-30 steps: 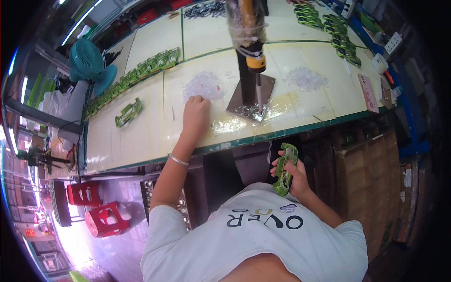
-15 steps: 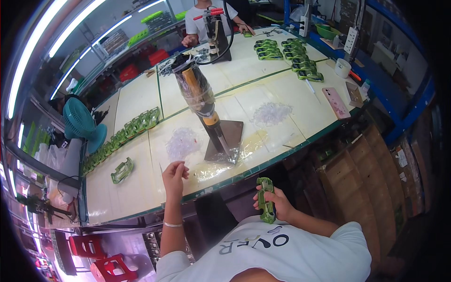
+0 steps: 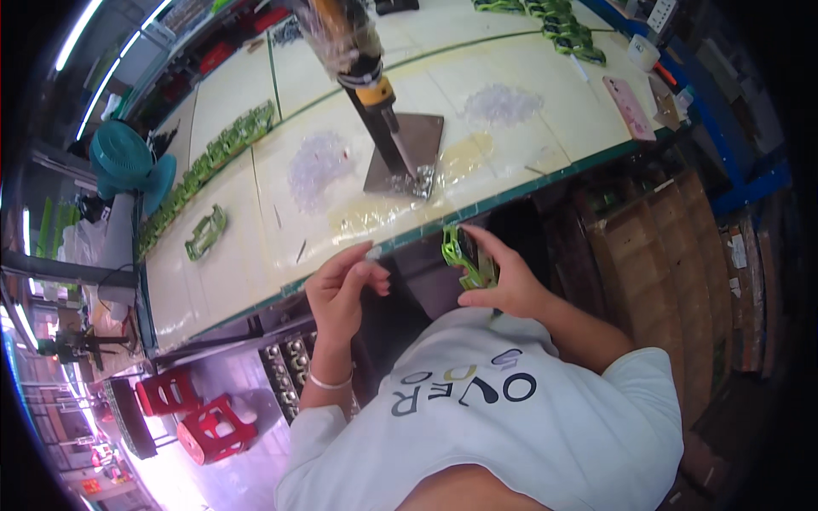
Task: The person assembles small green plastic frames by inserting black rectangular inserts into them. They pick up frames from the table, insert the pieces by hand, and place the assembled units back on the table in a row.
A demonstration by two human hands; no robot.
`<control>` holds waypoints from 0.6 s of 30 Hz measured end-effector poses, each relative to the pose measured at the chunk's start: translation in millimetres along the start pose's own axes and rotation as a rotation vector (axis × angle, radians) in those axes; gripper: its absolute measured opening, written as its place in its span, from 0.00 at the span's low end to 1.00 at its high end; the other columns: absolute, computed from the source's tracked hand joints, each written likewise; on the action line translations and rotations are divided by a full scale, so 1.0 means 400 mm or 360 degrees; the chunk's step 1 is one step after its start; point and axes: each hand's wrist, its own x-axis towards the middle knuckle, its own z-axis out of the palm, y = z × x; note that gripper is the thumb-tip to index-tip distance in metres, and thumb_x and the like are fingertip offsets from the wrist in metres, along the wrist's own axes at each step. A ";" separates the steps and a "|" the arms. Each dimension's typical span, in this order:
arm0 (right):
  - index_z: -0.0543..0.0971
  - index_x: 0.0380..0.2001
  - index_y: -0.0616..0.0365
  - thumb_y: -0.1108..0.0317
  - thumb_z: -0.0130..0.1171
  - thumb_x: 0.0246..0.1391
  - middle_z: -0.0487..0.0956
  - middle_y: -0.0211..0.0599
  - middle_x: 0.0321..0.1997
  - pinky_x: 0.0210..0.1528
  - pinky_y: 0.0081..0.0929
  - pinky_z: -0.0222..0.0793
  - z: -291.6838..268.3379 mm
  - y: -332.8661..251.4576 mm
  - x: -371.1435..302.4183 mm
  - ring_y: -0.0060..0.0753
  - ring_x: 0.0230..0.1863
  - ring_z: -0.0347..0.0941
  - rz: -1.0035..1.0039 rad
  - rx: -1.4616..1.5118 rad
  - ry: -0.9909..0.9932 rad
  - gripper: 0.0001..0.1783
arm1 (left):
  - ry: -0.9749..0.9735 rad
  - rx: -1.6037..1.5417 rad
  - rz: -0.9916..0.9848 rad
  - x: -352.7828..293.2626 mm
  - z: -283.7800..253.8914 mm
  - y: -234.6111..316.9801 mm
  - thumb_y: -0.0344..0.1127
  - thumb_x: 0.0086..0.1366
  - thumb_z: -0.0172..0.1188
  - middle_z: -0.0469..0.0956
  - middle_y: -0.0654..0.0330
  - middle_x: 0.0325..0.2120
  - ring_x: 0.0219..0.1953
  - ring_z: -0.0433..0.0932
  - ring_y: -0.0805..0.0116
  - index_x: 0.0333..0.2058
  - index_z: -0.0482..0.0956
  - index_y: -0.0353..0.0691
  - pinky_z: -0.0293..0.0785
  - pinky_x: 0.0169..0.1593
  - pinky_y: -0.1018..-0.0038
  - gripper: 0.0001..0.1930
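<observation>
My right hand (image 3: 513, 285) grips a green toy car body (image 3: 461, 256), a hollow plastic shell with cut-out openings, just in front of the table edge. At the fingertips of my left hand (image 3: 342, 289) is a small clear plastic piece (image 3: 373, 252); the thumb and fingers are pinched together. The two hands are apart, with the piece to the left of the car body. On the table beyond lie two heaps of clear pieces, a left heap (image 3: 317, 169) and a right heap (image 3: 503, 105). Between them a press-like tool (image 3: 379, 102) stands on a dark base plate (image 3: 434, 136).
A single green car body (image 3: 207, 232) lies on the left of the table, near a row of similar ones (image 3: 209, 153). A teal fan (image 3: 128, 157) stands at the left edge. A pink phone (image 3: 628, 108) lies at the right. Red stools (image 3: 216, 428) stand on the floor, lower left.
The view has tipped downward. My left hand has come off the table edge toward the right hand, with a clear piece now showing at its fingertips. My right hand has raised and turned the car body.
</observation>
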 end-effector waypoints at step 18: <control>0.61 0.51 0.55 0.70 0.64 0.27 0.71 0.41 0.37 0.38 0.31 0.65 0.007 -0.069 0.016 0.41 0.37 0.67 -0.0474 -0.0842 0.0201 0.41 | -0.0386 0.1076 0.0841 0.010 0.087 0.001 0.20 0.41 0.62 0.66 0.61 0.23 0.23 0.64 0.72 0.34 0.77 0.34 0.61 0.26 0.82 0.16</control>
